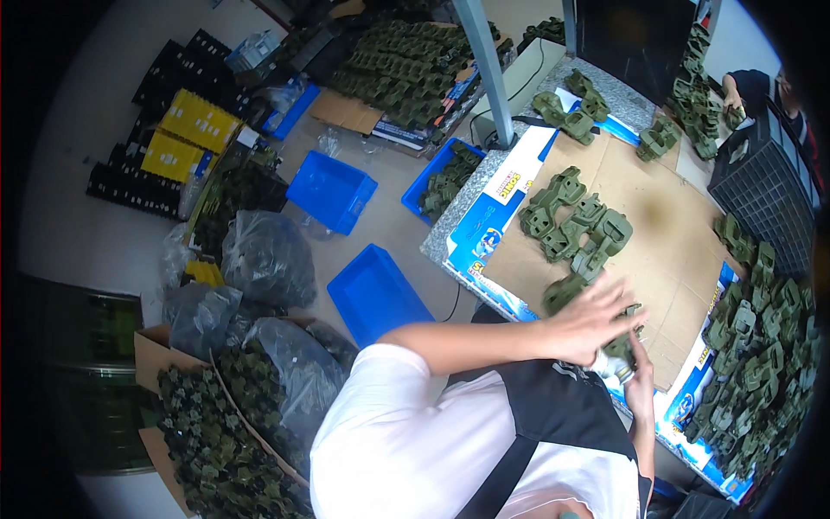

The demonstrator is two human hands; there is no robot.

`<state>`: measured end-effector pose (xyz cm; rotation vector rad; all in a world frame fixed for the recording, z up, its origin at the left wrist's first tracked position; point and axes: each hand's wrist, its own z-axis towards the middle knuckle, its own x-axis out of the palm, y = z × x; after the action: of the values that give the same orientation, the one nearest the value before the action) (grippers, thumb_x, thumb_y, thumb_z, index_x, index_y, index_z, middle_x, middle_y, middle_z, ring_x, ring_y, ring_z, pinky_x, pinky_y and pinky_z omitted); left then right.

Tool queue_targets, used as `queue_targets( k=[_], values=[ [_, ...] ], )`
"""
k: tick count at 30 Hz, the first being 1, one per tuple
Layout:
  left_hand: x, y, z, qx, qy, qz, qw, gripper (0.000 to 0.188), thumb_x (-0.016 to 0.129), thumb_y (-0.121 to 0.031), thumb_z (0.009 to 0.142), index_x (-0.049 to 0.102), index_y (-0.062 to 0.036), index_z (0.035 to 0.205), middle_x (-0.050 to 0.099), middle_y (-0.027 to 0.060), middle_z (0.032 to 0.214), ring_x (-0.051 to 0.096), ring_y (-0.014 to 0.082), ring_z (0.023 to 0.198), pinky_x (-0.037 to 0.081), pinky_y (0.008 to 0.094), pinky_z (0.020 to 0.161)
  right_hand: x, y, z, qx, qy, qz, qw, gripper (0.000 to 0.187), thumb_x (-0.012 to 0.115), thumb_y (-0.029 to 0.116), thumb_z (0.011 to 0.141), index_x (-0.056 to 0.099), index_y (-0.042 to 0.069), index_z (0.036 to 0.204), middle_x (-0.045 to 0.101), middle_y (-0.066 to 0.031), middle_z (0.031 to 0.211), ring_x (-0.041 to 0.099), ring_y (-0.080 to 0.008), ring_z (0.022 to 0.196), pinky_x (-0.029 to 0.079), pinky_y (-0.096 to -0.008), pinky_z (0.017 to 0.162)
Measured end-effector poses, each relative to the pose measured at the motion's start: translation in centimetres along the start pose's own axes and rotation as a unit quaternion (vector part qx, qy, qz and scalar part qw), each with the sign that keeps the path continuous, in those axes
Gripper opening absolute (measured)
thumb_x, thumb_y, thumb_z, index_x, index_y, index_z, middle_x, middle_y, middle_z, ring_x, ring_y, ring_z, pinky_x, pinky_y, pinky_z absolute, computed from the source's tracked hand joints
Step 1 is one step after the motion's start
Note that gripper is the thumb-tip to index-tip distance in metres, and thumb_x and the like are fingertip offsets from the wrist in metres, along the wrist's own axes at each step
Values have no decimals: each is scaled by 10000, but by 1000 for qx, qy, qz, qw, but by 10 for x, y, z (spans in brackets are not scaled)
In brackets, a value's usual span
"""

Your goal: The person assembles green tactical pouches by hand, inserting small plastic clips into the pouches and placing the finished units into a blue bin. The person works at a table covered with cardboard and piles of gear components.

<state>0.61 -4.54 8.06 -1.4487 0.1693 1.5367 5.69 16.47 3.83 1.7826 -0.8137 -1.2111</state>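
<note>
Above the cardboard-covered worktop, my left hand reaches across with its fingers stretched out and spread. Just below it, close to my body, my right hand grips a dark green moulded part, partly hidden by the left hand. A small white object shows between the two hands; its kind is unclear. Near my left fingers lies another green moulded part. Beyond it, several more green moulded parts form a cluster on the cardboard.
A large heap of green parts covers the right side. At the far right stands a black crate, with another person's hand beyond it. Blue bins and clear plastic bags sit on the floor to the left.
</note>
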Motion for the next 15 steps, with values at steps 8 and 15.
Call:
queue_targets(
  k=[8, 15],
  values=[
    [39, 15, -12, -22, 271, -153, 950, 643, 608, -165, 686, 407, -86, 1292, 579, 176, 795, 575, 335, 801, 418, 432, 728, 10, 3, -26, 7, 66, -82, 994, 494, 537, -54, 724, 451, -76, 1210, 445, -294, 1224, 460, -381, 1136, 342, -357, 962],
    [41, 16, -21, -9, 281, -138, 950, 708, 623, -109, 580, 453, -145, 1266, 586, 138, 795, 555, 301, 851, 350, 381, 829, 28, 7, -30, 13, 40, -44, 998, 483, 596, 2, 720, 481, -76, 1182, 500, -267, 1182, 471, -346, 1133, 339, -341, 962]
  ],
)
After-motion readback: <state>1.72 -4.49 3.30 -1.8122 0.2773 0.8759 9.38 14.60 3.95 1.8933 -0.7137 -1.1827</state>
